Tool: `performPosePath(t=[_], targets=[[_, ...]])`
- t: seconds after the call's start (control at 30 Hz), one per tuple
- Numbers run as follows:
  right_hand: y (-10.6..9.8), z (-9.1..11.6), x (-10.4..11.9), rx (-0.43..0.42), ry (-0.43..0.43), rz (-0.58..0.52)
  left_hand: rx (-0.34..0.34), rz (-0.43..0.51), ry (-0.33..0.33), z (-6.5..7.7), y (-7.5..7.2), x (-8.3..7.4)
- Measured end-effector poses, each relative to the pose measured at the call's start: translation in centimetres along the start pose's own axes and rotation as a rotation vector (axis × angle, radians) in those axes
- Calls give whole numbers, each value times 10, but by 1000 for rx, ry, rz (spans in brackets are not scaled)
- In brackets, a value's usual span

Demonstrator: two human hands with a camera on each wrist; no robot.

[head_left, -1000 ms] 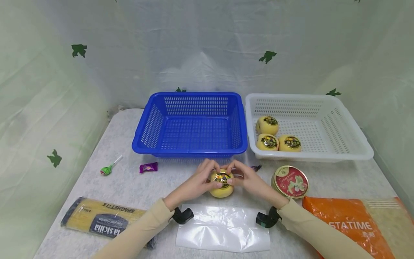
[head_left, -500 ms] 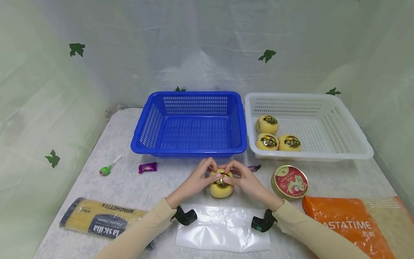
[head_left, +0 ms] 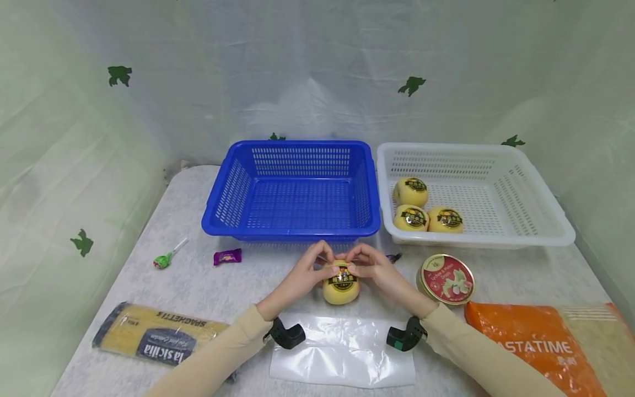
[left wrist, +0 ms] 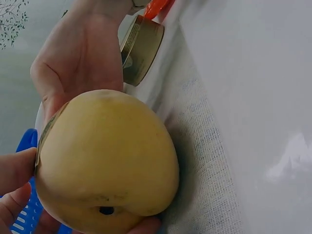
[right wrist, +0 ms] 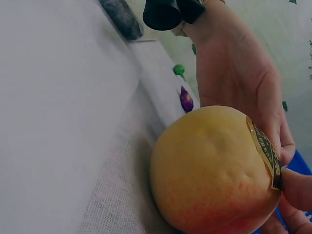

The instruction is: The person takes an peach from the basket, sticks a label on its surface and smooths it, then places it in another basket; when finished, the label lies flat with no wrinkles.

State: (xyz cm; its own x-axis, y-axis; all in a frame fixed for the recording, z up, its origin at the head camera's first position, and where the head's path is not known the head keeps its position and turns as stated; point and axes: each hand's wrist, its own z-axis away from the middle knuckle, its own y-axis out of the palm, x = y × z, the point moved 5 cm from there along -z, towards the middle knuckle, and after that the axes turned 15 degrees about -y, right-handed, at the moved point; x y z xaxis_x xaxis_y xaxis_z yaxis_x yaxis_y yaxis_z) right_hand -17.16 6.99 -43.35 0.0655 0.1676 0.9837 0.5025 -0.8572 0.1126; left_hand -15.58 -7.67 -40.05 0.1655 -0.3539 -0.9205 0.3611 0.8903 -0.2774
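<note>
A yellow peach (head_left: 341, 290) with a black-and-gold sticker (head_left: 343, 280) on its front rests on the table between both hands. My left hand (head_left: 317, 268) and right hand (head_left: 373, 267) hold it from either side, fingers curled behind it. Both thumbs press on the sticker's upper part. In the left wrist view, the peach (left wrist: 109, 156) shows a small dark hole low on its side. The right wrist view has the peach (right wrist: 214, 165) with a reddish blush and the sticker (right wrist: 265, 151) lying along its edge, under the fingertips.
Behind are a blue basket (head_left: 290, 230) and a white basket (head_left: 476, 238) with three similar peaches (head_left: 412, 218). A white plastic sheet (head_left: 342, 358) lies in front. Around are a spaghetti pack (head_left: 134, 333), lollipop (head_left: 162, 261), purple candy (head_left: 227, 257), round tin (head_left: 448, 280) and orange pasta bag (head_left: 531, 336).
Both thumbs have shifted up from the sticker's middle to its upper part, so more of the sticker shows. The peach has turned slightly; its place on the table is almost the same.
</note>
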Motion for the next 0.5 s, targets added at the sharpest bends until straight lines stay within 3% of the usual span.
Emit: performPosePath(t=[0.13, 0.27, 0.5], targets=[[0, -1, -1, 34, -2, 43, -15, -15, 37, 9, -1, -15], [1, -3, -1, 25, -21, 106, -24, 10, 31, 10, -1, -14], [5, -5, 1, -8, -28, 77, -55, 134, -120, 6, -2, -7]])
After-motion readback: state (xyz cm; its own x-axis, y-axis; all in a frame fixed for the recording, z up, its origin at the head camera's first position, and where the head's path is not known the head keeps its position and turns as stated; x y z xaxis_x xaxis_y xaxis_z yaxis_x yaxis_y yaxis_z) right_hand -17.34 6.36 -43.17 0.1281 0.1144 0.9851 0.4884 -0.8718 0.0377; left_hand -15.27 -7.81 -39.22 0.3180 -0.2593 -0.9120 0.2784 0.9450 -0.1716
